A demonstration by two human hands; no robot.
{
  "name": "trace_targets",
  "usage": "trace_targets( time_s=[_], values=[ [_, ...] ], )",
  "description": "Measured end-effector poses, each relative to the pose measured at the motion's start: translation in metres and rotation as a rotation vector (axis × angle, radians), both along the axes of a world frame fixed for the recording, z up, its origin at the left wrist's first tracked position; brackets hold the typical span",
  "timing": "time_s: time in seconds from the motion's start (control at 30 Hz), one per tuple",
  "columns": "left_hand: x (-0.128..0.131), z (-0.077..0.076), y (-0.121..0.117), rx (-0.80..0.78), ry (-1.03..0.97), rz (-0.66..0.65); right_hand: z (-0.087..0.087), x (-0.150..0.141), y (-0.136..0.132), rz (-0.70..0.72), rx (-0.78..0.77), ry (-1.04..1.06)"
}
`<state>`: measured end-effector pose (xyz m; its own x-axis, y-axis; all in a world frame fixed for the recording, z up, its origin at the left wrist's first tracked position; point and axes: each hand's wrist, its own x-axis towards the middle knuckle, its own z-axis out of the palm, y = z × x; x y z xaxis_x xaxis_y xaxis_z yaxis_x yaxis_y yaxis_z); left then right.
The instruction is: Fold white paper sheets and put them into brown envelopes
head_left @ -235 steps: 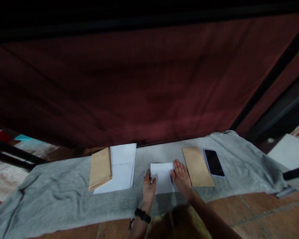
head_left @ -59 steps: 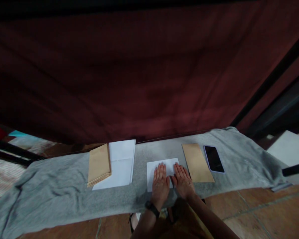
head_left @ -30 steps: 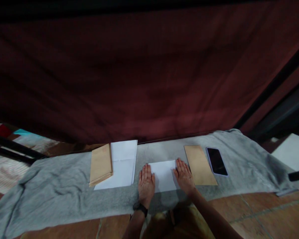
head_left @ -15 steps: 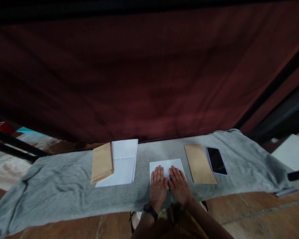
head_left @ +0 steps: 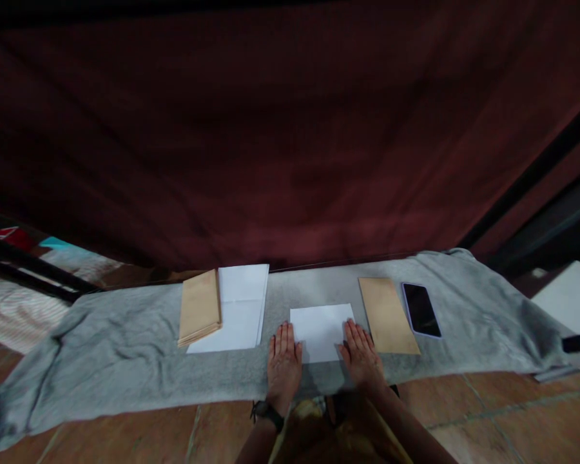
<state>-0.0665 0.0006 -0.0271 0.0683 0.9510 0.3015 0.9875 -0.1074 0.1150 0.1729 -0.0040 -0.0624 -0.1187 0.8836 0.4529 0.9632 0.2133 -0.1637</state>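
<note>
A white sheet of paper [head_left: 321,332], apparently folded, lies flat in front of me on a grey cloth. My left hand [head_left: 284,362] rests palm down along its left edge, fingers stretched forward. At the right edge lies my right hand [head_left: 361,353], also flat, with its fingertips over or against the paper's side. Neither hand grips anything. Just beyond my right hand is a single brown envelope [head_left: 389,316]. A dark watch is on my left wrist.
On the left, a stack of brown envelopes [head_left: 200,306] partly covers larger white sheets [head_left: 241,309]. A phone [head_left: 421,310] lies right of the single envelope. The grey cloth [head_left: 130,361] covers the narrow bench, wrinkled at the left. A dark red curtain [head_left: 290,161] hangs behind.
My hands have slid apart, from the middle of the folded paper out to its left and right edges. More of the paper's surface shows now.
</note>
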Motion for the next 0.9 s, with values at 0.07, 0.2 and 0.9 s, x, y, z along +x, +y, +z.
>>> trace_targets(
  time_s=[0.07, 0.2, 0.9],
  values=[
    [0.006, 0.004, -0.001, 0.010, -0.005, 0.027, 0.000, 0.001, -0.001, -0.002, -0.012, -0.006],
    [0.037, 0.014, -0.006, -0.055, -0.009, -0.154, 0.000, 0.002, -0.001, 0.011, -0.024, -0.018],
    [0.066, 0.006, 0.033, -0.156, -0.076, -0.454, 0.002, 0.011, -0.003, 0.101, 0.009, 0.022]
  ],
)
